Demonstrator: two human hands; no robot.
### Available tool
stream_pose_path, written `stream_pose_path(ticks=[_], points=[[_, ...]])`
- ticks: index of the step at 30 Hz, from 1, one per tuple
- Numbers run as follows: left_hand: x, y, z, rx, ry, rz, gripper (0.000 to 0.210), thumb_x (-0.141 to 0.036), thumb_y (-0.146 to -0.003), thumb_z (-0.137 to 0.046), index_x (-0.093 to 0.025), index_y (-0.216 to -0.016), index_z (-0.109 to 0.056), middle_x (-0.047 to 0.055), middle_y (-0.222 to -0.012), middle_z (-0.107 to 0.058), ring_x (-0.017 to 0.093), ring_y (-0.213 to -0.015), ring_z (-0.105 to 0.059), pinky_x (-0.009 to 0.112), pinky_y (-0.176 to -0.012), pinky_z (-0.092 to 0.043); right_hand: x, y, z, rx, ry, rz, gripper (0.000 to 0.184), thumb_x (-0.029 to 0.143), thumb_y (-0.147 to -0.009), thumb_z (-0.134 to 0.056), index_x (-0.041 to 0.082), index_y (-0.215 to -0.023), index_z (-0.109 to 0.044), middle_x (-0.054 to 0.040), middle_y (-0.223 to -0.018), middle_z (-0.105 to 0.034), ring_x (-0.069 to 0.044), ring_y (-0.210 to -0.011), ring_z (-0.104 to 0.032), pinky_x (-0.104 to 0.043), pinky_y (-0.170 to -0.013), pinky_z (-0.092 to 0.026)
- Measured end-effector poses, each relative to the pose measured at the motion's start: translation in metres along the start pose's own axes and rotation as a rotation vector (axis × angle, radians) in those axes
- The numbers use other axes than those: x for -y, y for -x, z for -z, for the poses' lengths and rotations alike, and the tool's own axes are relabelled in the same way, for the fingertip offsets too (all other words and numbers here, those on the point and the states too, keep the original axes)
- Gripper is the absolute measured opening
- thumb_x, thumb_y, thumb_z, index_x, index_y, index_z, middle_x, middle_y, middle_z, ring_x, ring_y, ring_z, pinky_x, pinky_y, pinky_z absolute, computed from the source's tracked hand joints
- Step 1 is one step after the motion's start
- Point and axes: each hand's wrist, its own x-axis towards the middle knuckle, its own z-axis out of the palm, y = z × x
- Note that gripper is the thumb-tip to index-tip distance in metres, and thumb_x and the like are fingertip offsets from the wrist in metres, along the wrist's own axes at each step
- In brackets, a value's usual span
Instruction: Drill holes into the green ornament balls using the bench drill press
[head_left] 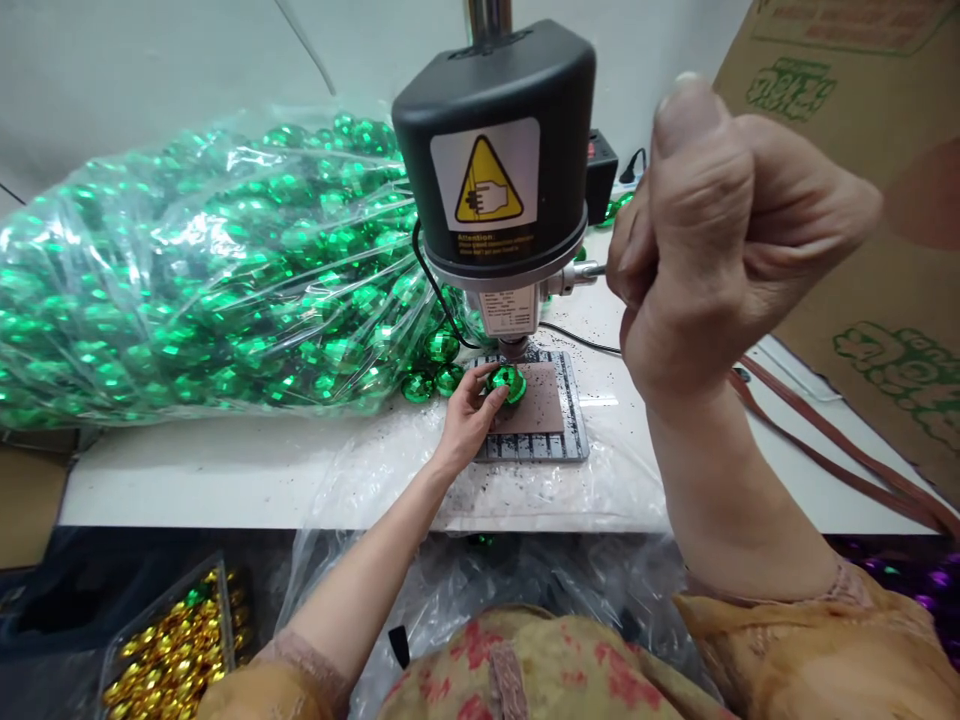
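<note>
My left hand [469, 412] pinches a shiny green faceted ball [507, 384] between thumb and fingers. The ball rests on a brown board [541, 408] over the slotted metal base [579, 430] of a small drill press [562, 130]. Right above the ball sits the drill's chuck [514, 347]; whether the bit touches the ball I cannot tell. Close to the camera, my right hand [712, 250] is closed in a fist around the end of the press's feed lever [591, 272], whose grip is hidden inside the fingers. Dark shavings are scattered over the base.
Left of the press lies a big clear bag [202, 280] of green balls, with several loose balls [418, 386] beside it. A cardboard box [847, 170] and brown straps [847, 460] are at right. Below the white table [187, 480], a bin [169, 650] holds gold balls.
</note>
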Motion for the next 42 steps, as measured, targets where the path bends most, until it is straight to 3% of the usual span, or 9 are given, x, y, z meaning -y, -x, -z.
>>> stream_pose_path(ticks=[6,14,18,21,26,31,42], points=[[0.004,0.000,-0.003,-0.008,-0.062,-0.052,0.050,-0.052,-0.082,-0.071,-0.021,-0.121,-0.062,0.007,-0.113,-0.072,0.017,-0.093,-0.067,0.027,-0.079,-0.054,-0.002,0.000,-0.001,0.002,-0.044,0.018,0.048,0.037,-0.086,-0.064,0.019,-0.051,-0.036,0.0053,-0.047,-0.033,-0.002,-0.045,-0.030,-0.026,-0.050,-0.023],[-0.004,0.007,-0.011,-0.028,-0.518,-0.127,0.040,-0.043,-0.087,-0.069,-0.025,-0.122,-0.064,-0.001,-0.097,-0.073,0.012,-0.069,-0.059,0.024,-0.065,-0.046,0.001,-0.001,-0.002,-0.012,0.023,0.003,0.051,0.040,-0.085,-0.063,0.017,-0.049,-0.035,0.0051,-0.046,-0.032,-0.001,-0.047,-0.029,-0.023,-0.054,-0.022],[-0.004,0.005,-0.011,-0.054,-0.695,-0.284,0.036,-0.034,-0.087,-0.071,-0.022,-0.121,-0.064,0.005,-0.115,-0.072,0.020,-0.095,-0.062,0.033,-0.087,-0.049,0.000,-0.001,0.000,0.006,0.028,0.010,0.052,0.041,-0.087,-0.063,0.016,-0.050,-0.034,0.0049,-0.047,-0.034,-0.001,-0.048,-0.031,-0.022,-0.053,-0.024],[0.000,0.004,-0.009,-0.026,-0.668,-0.352,0.042,-0.030,-0.085,-0.074,-0.022,-0.124,-0.061,0.007,-0.124,-0.070,0.023,-0.110,-0.061,0.037,-0.097,-0.048,-0.002,0.000,0.001,0.012,0.029,0.020,0.050,0.037,-0.088,-0.062,0.016,-0.051,-0.036,0.0052,-0.047,-0.035,-0.001,-0.048,-0.033,-0.023,-0.053,-0.025],[0.006,0.003,-0.008,-0.014,-0.589,-0.357,0.043,-0.030,-0.084,-0.075,-0.023,-0.124,-0.061,0.008,-0.123,-0.069,0.023,-0.113,-0.063,0.036,-0.097,-0.050,-0.008,0.007,0.005,0.004,-0.036,0.097,0.045,0.014,-0.091,-0.055,0.017,-0.051,-0.035,0.0055,-0.048,-0.033,-0.002,-0.045,-0.034,-0.025,-0.050,-0.024],[0.008,0.003,-0.007,-0.009,-0.559,-0.360,0.044,-0.031,-0.085,-0.075,-0.023,-0.126,-0.060,0.008,-0.124,-0.068,0.023,-0.115,-0.062,0.037,-0.098,-0.050,-0.014,0.020,0.012,-0.020,-0.022,0.117,0.046,0.019,-0.089,-0.060,0.018,-0.051,-0.034,0.0052,-0.046,-0.028,-0.005,-0.041,-0.032,-0.028,-0.047,-0.020],[0.009,0.004,-0.009,-0.020,-0.540,-0.347,0.043,-0.031,-0.084,-0.075,-0.024,-0.124,-0.061,0.008,-0.123,-0.068,0.023,-0.114,-0.062,0.037,-0.098,-0.050,-0.017,0.032,0.018,-0.044,0.073,0.112,0.050,0.026,-0.090,-0.059,0.018,-0.052,-0.028,0.0051,-0.046,-0.032,-0.006,-0.041,-0.040,-0.029,-0.051,-0.037]])
